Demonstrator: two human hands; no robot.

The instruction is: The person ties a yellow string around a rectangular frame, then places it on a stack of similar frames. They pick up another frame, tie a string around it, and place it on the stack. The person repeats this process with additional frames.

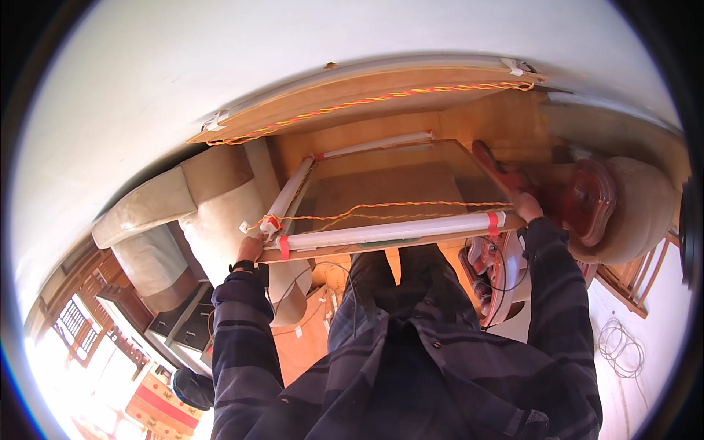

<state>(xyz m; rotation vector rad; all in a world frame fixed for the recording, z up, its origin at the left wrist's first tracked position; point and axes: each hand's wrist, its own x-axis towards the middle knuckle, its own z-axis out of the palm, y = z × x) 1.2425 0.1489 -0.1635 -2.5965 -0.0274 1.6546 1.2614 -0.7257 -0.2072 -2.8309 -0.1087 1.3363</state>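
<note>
White tubes [389, 232], bound with red tape [284, 247], edge the flat panel [411, 176] that we hold out in front of our legs. Our left hand [250, 249] grips its near left corner, our right hand [526, 207] its near right one (some fingers are hidden beneath). Along its near side runs a twisted red-and-yellow wire [411, 204]. We judge this step to be steadying the panel; moving it calls for both hands kept even and the wire unsnagged.

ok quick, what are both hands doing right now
Left hand: closed, holding the panel at its near left corner
Right hand: closed, holding the panel's near right corner
</note>
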